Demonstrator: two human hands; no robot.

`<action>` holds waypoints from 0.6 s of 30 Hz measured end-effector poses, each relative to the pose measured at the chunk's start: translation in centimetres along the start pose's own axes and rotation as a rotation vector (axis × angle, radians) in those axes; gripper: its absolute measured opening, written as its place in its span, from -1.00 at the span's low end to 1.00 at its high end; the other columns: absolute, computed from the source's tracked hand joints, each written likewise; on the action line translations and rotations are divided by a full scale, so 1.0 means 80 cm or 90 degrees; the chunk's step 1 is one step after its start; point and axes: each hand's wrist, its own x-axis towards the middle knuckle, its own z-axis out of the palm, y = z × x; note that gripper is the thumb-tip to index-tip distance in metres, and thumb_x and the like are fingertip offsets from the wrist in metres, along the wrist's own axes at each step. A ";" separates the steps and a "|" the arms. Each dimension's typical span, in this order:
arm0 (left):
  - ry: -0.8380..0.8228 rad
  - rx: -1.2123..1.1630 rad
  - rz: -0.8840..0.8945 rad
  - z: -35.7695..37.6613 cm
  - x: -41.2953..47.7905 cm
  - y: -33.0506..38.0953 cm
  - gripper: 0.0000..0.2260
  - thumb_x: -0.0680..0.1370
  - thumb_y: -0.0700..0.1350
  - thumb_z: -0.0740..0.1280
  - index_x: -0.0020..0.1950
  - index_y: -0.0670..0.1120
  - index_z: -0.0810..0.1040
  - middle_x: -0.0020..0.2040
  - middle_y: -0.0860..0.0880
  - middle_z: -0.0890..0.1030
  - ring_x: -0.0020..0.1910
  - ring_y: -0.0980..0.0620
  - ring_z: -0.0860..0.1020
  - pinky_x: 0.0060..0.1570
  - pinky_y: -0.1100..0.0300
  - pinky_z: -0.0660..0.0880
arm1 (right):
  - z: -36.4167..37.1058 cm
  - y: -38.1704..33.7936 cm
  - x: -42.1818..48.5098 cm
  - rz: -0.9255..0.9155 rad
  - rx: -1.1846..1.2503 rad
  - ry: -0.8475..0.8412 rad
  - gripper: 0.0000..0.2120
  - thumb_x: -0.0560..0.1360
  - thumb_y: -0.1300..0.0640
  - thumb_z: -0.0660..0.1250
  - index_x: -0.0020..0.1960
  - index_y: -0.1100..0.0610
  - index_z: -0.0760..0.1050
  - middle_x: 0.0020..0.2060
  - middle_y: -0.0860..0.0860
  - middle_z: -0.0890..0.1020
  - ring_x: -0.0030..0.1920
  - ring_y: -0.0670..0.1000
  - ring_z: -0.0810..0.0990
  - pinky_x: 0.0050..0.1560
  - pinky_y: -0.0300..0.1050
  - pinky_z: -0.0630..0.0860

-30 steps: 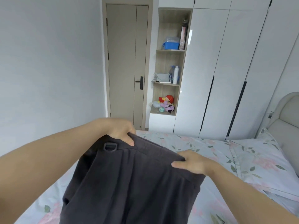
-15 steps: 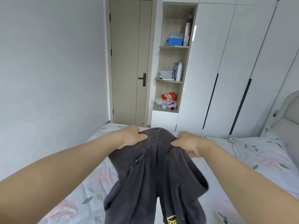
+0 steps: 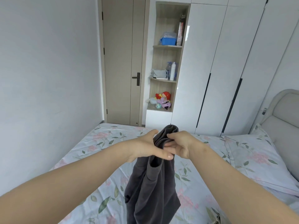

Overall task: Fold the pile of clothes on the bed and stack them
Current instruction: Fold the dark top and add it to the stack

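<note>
The grip is closed on cloth on both sides. The left hand point(image 3: 145, 149) holds the top of the dark grey garment point(image 3: 152, 188) between its thumb and its long fingers, and the right hand point(image 3: 182, 146) pinches the same bunched edge from the other side. The fingers of the two hands meet, so the top edge is doubled between them. From there the garment hangs down freely in the air above the bed point(image 3: 97, 159). Its lower part leaves the view at the near edge, so I cannot tell if it touches the sheet.

I judge that this piece is only at its first fold, one side brought to the other. It is not yet laid down and not yet folded shorter. On the flowered sheet I see no pile and no finished stack, so I cannot say how many pieces are done or left; they may lie outside the view.

To the right a pillow point(image 3: 252, 152) lies near the headboard point(image 3: 283, 110). Far behind stand a door point(image 3: 123, 62), an open shelf point(image 3: 166, 65) with toys, and a white wardrobe point(image 3: 226, 62).
</note>
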 end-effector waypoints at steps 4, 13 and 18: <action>0.033 0.166 0.008 -0.001 -0.005 0.002 -0.24 0.37 -0.27 0.41 0.45 0.07 0.11 0.01 -0.01 0.49 -0.13 0.06 0.48 -0.28 0.28 0.43 | 0.008 0.007 0.000 0.011 0.036 -0.030 -0.75 0.60 0.39 0.10 0.25 0.44 0.37 -0.15 0.31 0.59 -0.23 0.17 0.61 -0.34 -0.02 0.58; -0.079 0.040 0.045 -0.067 -0.017 -0.013 -0.49 0.42 -0.54 0.22 0.14 0.02 0.37 0.18 -0.08 0.61 0.02 -0.10 0.57 -0.01 0.08 0.53 | -0.025 0.012 0.015 -0.278 -0.855 -0.089 -0.14 0.25 -0.04 0.54 0.42 -0.27 0.17 0.29 -0.05 0.25 0.36 0.07 0.21 0.30 0.00 0.24; -0.105 0.225 0.145 -0.082 -0.021 -0.024 -0.57 0.42 -0.48 0.19 -0.15 0.06 0.58 0.01 0.07 0.65 0.08 -0.11 0.56 0.24 -0.09 0.41 | -0.027 0.016 0.025 -0.325 -0.921 -0.196 -0.75 0.37 -0.02 0.48 -0.22 -0.07 0.38 -0.12 -0.10 0.48 -0.04 0.00 0.45 -0.01 -0.03 0.34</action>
